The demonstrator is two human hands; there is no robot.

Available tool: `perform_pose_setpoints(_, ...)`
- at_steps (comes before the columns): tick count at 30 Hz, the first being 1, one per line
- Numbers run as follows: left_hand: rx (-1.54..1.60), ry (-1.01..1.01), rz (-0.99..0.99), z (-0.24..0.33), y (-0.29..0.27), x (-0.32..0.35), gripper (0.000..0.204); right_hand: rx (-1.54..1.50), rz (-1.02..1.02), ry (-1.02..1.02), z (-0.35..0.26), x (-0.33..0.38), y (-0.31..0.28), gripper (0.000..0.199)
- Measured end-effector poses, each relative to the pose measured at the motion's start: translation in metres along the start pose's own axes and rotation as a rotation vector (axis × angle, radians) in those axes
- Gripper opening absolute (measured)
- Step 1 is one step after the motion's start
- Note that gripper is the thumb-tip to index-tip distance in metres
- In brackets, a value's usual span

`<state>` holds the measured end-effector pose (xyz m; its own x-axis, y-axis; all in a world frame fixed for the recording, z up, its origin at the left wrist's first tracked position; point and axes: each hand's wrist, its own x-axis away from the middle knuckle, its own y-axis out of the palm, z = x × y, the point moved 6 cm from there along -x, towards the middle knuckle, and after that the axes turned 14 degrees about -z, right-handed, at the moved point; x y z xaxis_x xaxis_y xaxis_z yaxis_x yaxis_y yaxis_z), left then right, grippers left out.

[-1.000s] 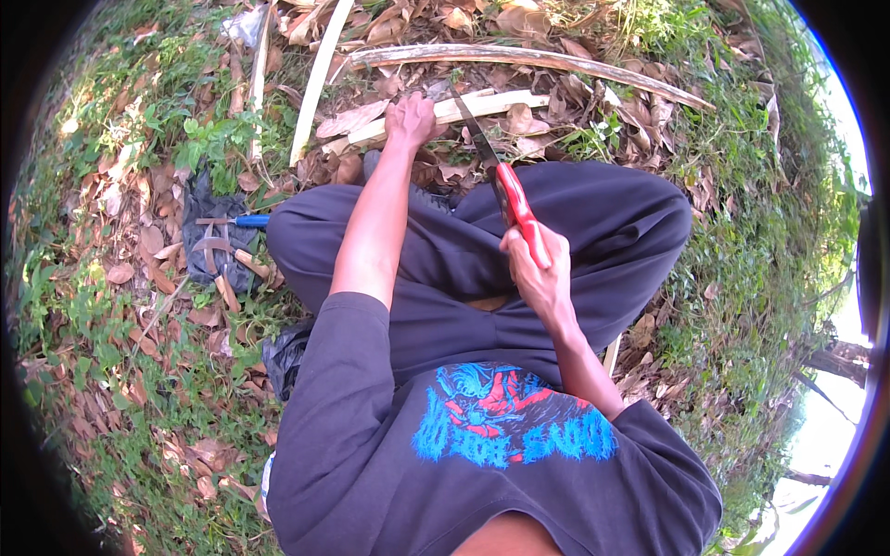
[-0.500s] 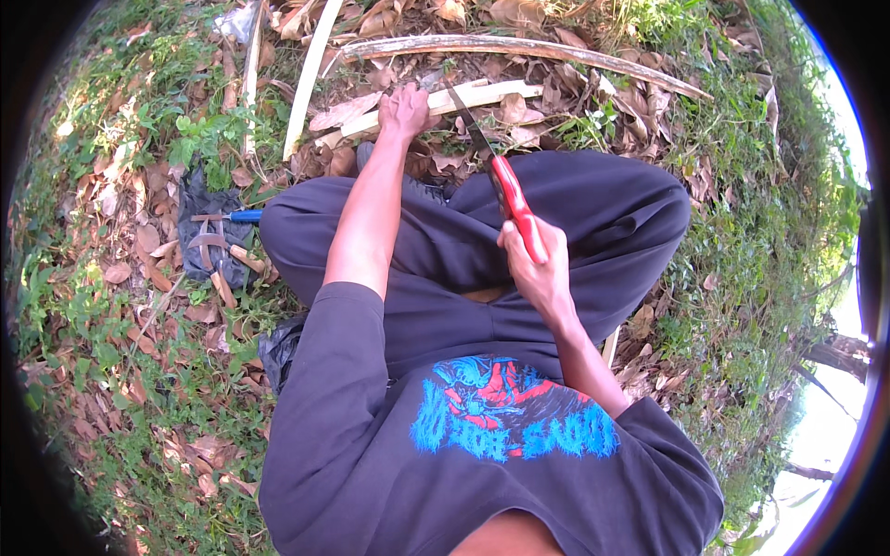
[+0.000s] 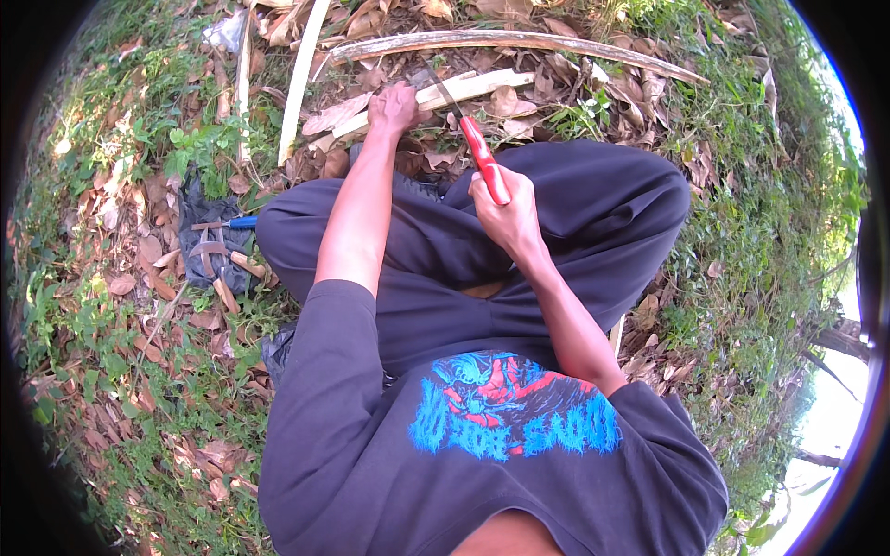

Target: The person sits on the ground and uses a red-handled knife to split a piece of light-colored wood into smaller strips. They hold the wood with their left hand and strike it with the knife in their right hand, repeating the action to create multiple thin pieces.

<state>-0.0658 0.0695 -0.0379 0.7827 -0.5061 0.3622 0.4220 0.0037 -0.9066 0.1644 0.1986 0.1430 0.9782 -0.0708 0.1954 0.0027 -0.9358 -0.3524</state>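
Note:
My right hand (image 3: 509,211) is wrapped round the red handle of a hand saw (image 3: 478,148). Its dark, narrow blade points away from me and lies across a pale split wooden strip (image 3: 491,83), just right of my left hand (image 3: 394,107). That hand is closed on the strip and bears down on it near the ground; its fingertips are partly hidden. A flat brown piece of wood or bark (image 3: 334,116) rests beside the strip, to the left of my left hand.
Beyond the strip lies a long curved wooden slat (image 3: 519,39); a pale slat (image 3: 301,83) stands lengthwise at the left. Blade tools with wooden handles (image 3: 215,259) and a blue-handled tool (image 3: 243,222) lie on a black plastic bag (image 3: 195,199). My crossed legs are close below.
My right hand has pushed the saw forward and a little left, so more of the blade has passed over the strip. My left hand stays on the strip.

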Motion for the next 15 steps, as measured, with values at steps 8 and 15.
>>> perform_pose_setpoints(8, -0.008, -0.006, 0.047, 0.005, -0.002, 0.007, 0.038, -0.094, -0.033, 0.020, -0.017, 0.044, -0.015, 0.021)
perform_pose_setpoints(15, -0.011, -0.010, 0.058, -0.009, 0.011, -0.003, 0.033, -0.021, -0.001, -0.040, -0.016, 0.029, 0.002, 0.023)
